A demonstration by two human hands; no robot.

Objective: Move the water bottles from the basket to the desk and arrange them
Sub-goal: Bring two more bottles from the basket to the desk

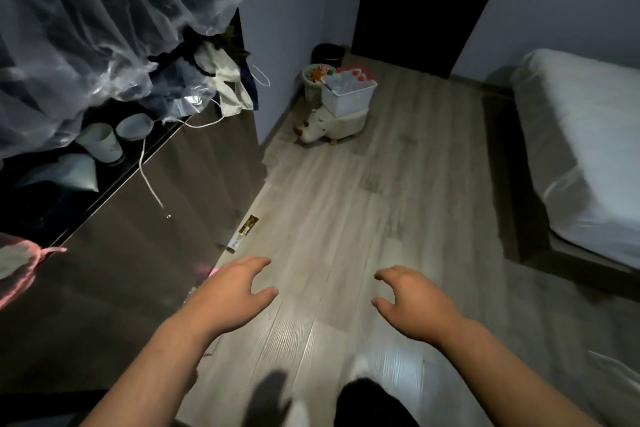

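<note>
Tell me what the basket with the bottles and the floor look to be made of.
Basket: probably white plastic, matt; smooth thin walls, even colour. Floor: wood-look planks, possibly laminate; grey grain, plank seams, soft sheen near the feet.

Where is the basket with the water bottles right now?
In the head view the basket stands far ahead, upper centre, on an animal-shaped stool near the corner, beside a green bin.

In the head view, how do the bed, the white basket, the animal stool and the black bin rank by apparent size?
1. bed
2. white basket and animal stool: look about alike, so unranked
3. black bin: smallest as seen, though farthest and partly hidden
</note>
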